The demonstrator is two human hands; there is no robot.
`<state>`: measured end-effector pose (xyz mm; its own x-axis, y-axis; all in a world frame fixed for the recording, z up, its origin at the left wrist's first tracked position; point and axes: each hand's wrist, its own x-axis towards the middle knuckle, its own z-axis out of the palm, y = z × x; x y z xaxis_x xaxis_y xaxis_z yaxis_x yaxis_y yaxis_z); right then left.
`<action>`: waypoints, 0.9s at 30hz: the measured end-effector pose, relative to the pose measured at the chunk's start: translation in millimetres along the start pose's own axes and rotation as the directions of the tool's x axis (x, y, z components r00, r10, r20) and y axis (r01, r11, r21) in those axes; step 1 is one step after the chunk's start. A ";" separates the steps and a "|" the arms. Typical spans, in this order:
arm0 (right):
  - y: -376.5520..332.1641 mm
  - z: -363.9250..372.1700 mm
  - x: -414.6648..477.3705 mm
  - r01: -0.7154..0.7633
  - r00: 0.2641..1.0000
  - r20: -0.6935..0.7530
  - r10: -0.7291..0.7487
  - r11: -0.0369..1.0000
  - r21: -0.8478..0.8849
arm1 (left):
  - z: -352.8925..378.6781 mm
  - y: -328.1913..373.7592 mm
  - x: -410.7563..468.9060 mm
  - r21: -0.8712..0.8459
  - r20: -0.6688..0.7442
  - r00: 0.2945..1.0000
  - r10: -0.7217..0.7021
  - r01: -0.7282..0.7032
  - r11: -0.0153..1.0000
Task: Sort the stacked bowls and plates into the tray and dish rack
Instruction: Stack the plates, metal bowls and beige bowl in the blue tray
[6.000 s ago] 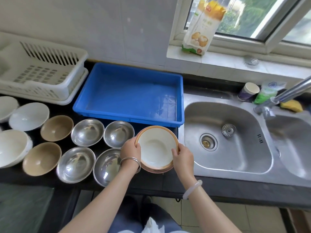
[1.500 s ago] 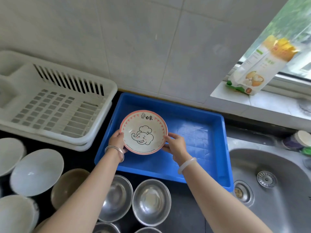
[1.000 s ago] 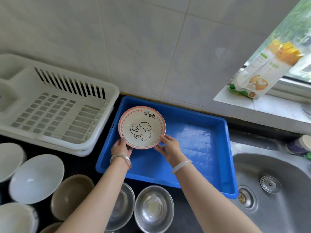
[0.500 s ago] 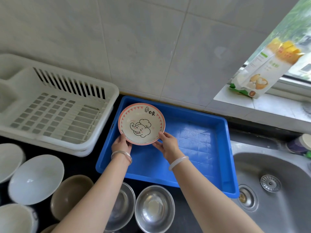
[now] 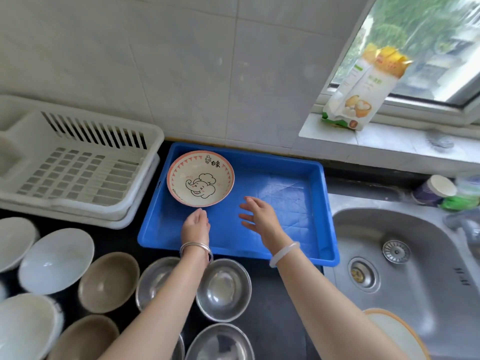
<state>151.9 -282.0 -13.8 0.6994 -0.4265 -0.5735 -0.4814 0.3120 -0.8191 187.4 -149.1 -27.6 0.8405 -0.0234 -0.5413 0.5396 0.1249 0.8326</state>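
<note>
Bowl (image 5: 200, 178) with a cartoon elephant in a chef's hat sits upright in the far left corner of the blue tray (image 5: 298, 216), free of both hands. Near its far rim, beside a small figure, it carries the characters 白象, and pink triangles ring the inside. The left grip (image 5: 196, 226) is relaxed, fingers straight and together and holding nothing. Their tips are right at the bowl's near rim, and whether they touch it cannot be told. The right grip (image 5: 259, 216) is spread, fingers fanned over the bare tray floor just right of the bowl, apart from it and empty. Silver bangles (image 5: 194, 249) circle the left wrist and a pale bangle (image 5: 284, 253) the right. A white dish rack (image 5: 78, 172) stands just left of the tray on the dark tabletop (image 5: 265, 313). Steel bowls (image 5: 223, 289), brown bowls (image 5: 109, 281) and white bowls (image 5: 57, 258) stand on the near side. A steel sink (image 5: 405, 255) lies right of the tray. On the windowsill leans a carton (image 5: 363, 94), its print too blurred to read
</note>
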 end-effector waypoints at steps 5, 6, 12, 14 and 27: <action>13.1 -64.1 -56.6 0.051 0.996 -0.063 -0.059 0.992 -0.111 | 28.4 -26.1 -58.7 0.275 0.183 0.981 0.063 -0.112 0.955; 19.5 -79.7 -68.3 0.046 0.994 -0.090 -0.061 0.986 -0.158 | 35.8 -32.2 -72.9 0.337 0.229 0.972 0.055 -0.132 0.932; 65.6 -182.3 -141.0 0.037 0.924 -0.315 -0.217 0.871 -0.490 | 79.7 -82.7 -148.9 0.540 0.529 0.846 -0.062 -0.279 0.794; 83.7 -213.1 -164.0 -0.041 0.889 -0.398 -0.226 0.826 -0.562 | 89.4 -100.9 -168.4 0.614 0.596 0.796 -0.107 -0.366 0.699; 155.0 -284.5 -228.3 -0.225 0.799 -0.595 -0.082 0.878 -0.423 | 105.2 -163.8 -219.1 0.679 0.598 0.705 -0.381 -0.193 0.709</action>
<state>-232.6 -377.8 -13.5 0.2841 -0.8720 -0.3985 -0.8033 0.0104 -0.5955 -80.1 -268.8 -33.0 0.4163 -0.6571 -0.6285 0.2530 -0.5802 0.7742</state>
